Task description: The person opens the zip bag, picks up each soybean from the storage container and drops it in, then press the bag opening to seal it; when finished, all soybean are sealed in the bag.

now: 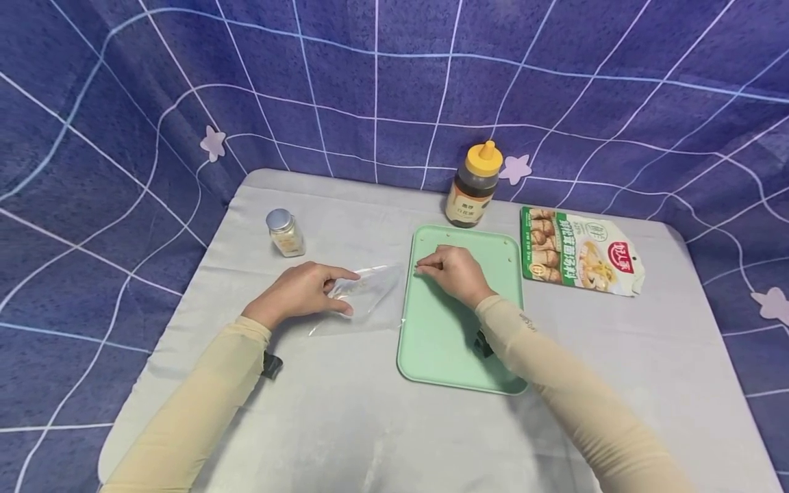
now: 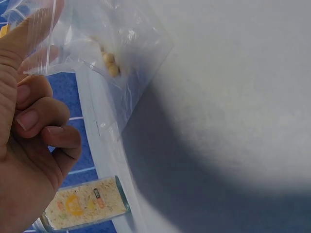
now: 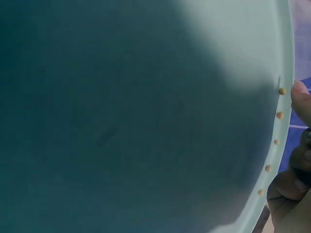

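Clear zip bag [image 1: 379,301] lies tilted beside the left edge of a green tray [image 1: 431,342]. My left hand [image 1: 298,291] holds it near its zip end, thumb and index finger at the plastic, other fingers curled. Through the bag in the left wrist view show a few round tan beans [image 2: 112,65]. Over the tray's upper left side, my right hand [image 1: 456,270] has thumb and index tips close together; whether anything sits between them is hidden. Several tan beans [image 3: 280,115] line the tray's rim in the right wrist view, the thumb tip [image 3: 300,87] close to one.
Behind the tray stands a dark bottle [image 1: 468,198] with a yellow cap. A printed mushroom packet [image 1: 579,253] lies to its right. On the left is a small glass jar [image 1: 286,236] with a grey lid. A blue patterned cloth [image 1: 394,82] hangs behind the table.
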Demonstrator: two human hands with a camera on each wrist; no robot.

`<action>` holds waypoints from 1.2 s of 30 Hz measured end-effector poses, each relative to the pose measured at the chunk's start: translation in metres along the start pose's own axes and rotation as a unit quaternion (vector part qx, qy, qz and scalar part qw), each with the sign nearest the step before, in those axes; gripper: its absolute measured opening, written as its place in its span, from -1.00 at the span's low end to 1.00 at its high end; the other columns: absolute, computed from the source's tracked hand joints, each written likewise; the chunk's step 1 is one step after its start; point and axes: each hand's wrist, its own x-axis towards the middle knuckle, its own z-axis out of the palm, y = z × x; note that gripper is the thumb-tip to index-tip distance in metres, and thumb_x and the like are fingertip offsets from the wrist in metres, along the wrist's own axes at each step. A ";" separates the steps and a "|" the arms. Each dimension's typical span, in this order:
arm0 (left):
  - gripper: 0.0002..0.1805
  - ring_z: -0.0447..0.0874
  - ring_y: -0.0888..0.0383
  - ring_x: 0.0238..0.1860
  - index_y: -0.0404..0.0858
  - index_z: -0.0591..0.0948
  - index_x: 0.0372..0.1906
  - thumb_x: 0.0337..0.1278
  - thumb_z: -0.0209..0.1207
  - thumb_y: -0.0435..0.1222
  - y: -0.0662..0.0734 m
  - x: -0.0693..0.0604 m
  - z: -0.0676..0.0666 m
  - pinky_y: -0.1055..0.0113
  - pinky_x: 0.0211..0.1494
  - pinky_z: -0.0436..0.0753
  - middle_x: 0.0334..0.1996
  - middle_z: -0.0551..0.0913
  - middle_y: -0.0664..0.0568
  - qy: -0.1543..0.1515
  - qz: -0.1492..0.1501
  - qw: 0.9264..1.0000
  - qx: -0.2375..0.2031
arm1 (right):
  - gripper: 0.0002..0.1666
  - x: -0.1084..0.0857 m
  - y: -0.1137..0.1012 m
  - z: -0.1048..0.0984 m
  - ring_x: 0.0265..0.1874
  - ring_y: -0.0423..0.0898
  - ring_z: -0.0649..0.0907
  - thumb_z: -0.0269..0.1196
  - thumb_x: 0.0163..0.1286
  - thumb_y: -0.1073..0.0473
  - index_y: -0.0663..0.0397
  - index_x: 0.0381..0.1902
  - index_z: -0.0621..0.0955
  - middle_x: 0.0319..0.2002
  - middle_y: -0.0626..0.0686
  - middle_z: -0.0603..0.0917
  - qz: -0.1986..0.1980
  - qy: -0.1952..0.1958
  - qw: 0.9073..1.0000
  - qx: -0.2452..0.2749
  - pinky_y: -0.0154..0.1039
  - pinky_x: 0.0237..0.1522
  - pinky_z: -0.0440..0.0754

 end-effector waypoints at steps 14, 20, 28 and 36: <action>-0.28 0.28 0.27 -0.59 0.09 0.71 0.18 -0.23 0.57 0.16 -0.002 -0.001 -0.001 0.24 -0.48 0.34 -0.61 0.39 0.26 0.002 -0.002 1.000 -0.002 | -0.94 0.007 -0.007 0.004 -0.37 -0.22 0.66 0.47 0.30 0.13 -0.05 -0.30 0.85 -0.41 -0.20 0.75 0.020 -0.043 0.998 -0.035 -0.22 0.15 0.51; -0.27 0.30 0.25 -0.59 0.11 0.71 0.18 -0.24 0.56 0.18 -0.003 0.000 -0.002 0.23 -0.49 0.34 -0.60 0.41 0.25 0.007 -0.004 1.000 0.005 | -0.89 0.011 -0.037 -0.006 -0.56 -0.21 0.47 0.47 0.31 0.11 -0.02 -0.25 0.85 -0.52 -0.17 0.56 -0.033 0.013 0.999 0.017 -0.25 -0.47 0.44; -0.27 0.32 0.25 -0.60 0.07 0.71 0.19 -0.23 0.56 0.17 -0.003 0.001 -0.003 0.23 -0.51 0.35 -0.60 0.42 0.24 0.005 0.001 1.000 0.009 | -0.85 0.011 -0.108 -0.017 -0.61 -0.26 0.43 0.48 0.29 0.14 0.04 -0.22 0.85 -0.55 -0.19 0.51 -0.146 0.022 0.984 0.099 -0.31 -0.53 0.38; -0.27 0.27 0.25 -0.62 0.04 0.70 0.20 -0.21 0.57 0.13 0.000 -0.001 -0.005 0.24 -0.52 0.30 -0.63 0.39 0.23 0.002 0.000 1.000 0.008 | -0.85 0.009 -0.125 -0.012 -0.65 -0.29 0.41 0.49 0.27 0.17 0.05 -0.21 0.85 -0.55 -0.22 0.51 -0.164 0.017 0.980 0.113 -0.32 -0.58 0.35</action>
